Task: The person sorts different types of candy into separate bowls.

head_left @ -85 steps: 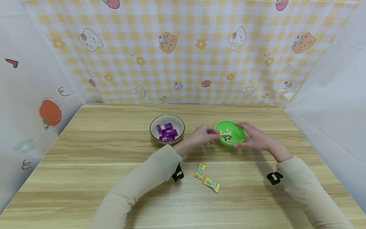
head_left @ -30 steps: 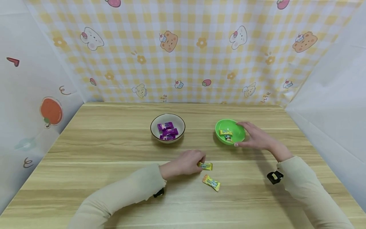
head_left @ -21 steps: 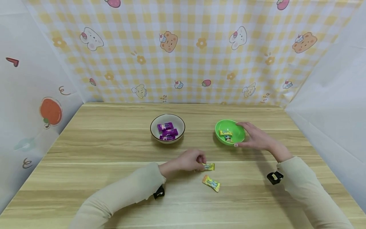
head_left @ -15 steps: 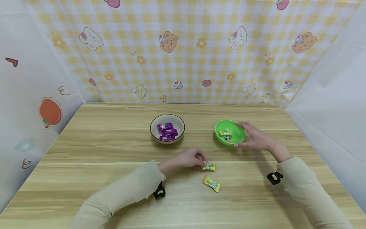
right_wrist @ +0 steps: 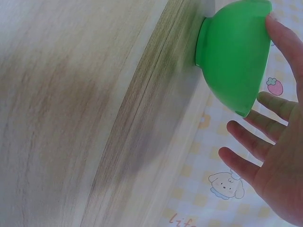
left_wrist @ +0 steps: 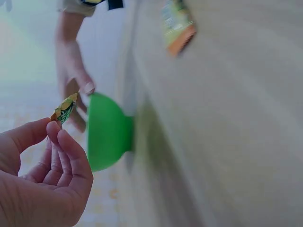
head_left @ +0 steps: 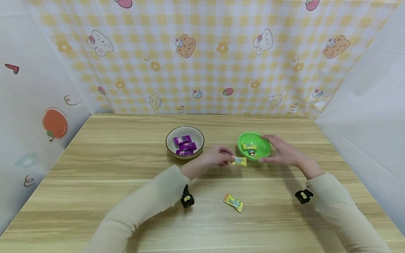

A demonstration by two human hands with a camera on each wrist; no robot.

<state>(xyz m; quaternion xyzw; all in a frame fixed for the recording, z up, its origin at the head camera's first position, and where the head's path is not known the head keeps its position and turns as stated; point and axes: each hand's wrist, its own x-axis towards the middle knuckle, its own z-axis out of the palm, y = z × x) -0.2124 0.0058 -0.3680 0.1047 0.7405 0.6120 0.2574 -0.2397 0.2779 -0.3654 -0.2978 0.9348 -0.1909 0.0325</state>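
Note:
A yellow-wrapped candy (head_left: 239,161) is pinched between the thumb and index finger of my left hand (head_left: 218,156). It is held in the air by the left front rim of the green bowl (head_left: 263,147), inside which lie a yellow candy (head_left: 249,147) and a candy with a dark label (head_left: 251,153). On the bowl's right side, my right hand (head_left: 284,153) holds the rim between thumb and index finger; its other fingers stand spread in the right wrist view. Another yellow candy (head_left: 233,202) with an orange end lies on the table in front.
A cream bowl (head_left: 190,131) with a dark rim stands left of the green one, holding several purple-wrapped candies (head_left: 182,140). The wooden table (head_left: 126,147) ends at a checked cloth (head_left: 205,77) behind.
My left hand moved from the green bowl down to the table, took hold of one of two loose yellow candies, and lifted it back toward the bowl. The right hand stayed at the rim.

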